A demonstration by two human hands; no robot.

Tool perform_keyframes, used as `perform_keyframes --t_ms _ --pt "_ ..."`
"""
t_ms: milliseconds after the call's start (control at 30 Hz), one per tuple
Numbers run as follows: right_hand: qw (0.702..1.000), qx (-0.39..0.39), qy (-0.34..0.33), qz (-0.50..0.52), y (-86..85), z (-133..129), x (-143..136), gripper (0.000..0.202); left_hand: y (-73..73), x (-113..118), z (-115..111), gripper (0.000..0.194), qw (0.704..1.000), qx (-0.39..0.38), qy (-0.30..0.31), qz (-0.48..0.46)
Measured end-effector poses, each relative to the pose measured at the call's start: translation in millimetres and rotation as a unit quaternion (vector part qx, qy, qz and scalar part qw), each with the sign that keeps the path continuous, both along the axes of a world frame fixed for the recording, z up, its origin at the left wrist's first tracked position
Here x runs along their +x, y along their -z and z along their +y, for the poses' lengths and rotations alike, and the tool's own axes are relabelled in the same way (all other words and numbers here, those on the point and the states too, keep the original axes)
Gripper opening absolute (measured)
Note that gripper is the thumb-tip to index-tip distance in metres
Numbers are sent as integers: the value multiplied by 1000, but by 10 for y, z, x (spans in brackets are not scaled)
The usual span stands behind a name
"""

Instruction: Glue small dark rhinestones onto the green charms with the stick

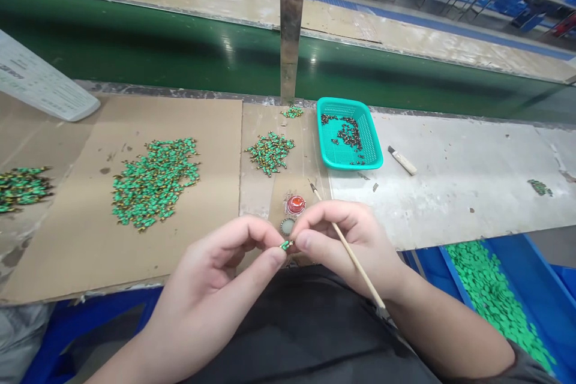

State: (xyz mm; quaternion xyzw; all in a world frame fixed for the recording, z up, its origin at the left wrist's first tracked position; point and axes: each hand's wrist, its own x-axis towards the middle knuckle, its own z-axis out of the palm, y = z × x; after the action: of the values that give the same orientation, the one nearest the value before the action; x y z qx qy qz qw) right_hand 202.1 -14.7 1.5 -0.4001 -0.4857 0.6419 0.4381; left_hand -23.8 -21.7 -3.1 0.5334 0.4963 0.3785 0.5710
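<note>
Between the thumb and finger of my left hand (225, 282) is a small green and gold piece (285, 245), held low in front of my body. The fingertips of my right hand (348, 246) meet the piece's other end. A thin paintbrush (355, 258) with a wooden handle rests in the same right hand, its tip pointing away from me over the table. Just beyond my fingers sit a small cap of red liquid (296, 204) and a second cap with pale contents (287, 227).
Green and gold pieces form a big pile (155, 183) on cardboard (216, 132) and a smaller pile (270, 153). A teal basket (321, 144) contains small dark pieces. Right of it lies a short brush (402, 161). A blue bin (517, 264) with green pieces stands lower right; a metal post (291, 30) rises behind.
</note>
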Motion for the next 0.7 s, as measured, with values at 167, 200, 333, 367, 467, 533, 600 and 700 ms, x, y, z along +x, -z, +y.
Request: perform_keyframes --t_ms 167,200,333,367,467,533,600,700 --pt "1000 -22 -2 8 -17 -9 -24 21 22 -13 15 15 997 60 21 36" --pt "1000 -26 -1 5 -21 -17 -24 20 27 -14 16 13 995 87 24 49" --pt "1000 -13 7 -10 -37 -47 -17 16 53 -35 -10 21 977 189 41 92" --pt "1000 2 8 -14 -35 -52 -14 14 61 -46 -19 22 972 207 48 102" --pt "997 63 16 -38 -13 -54 -5 12 76 -77 -33 27 957 252 72 128" --pt "992 110 24 -59 12 -49 -1 11 73 -87 -30 29 949 271 80 141" --pt "986 149 28 -76 37 -42 2 13 63 -87 -24 29 944 283 81 147" --pt "978 187 31 -90 68 -35 5 14 56 -82 -16 28 943 288 83 145"
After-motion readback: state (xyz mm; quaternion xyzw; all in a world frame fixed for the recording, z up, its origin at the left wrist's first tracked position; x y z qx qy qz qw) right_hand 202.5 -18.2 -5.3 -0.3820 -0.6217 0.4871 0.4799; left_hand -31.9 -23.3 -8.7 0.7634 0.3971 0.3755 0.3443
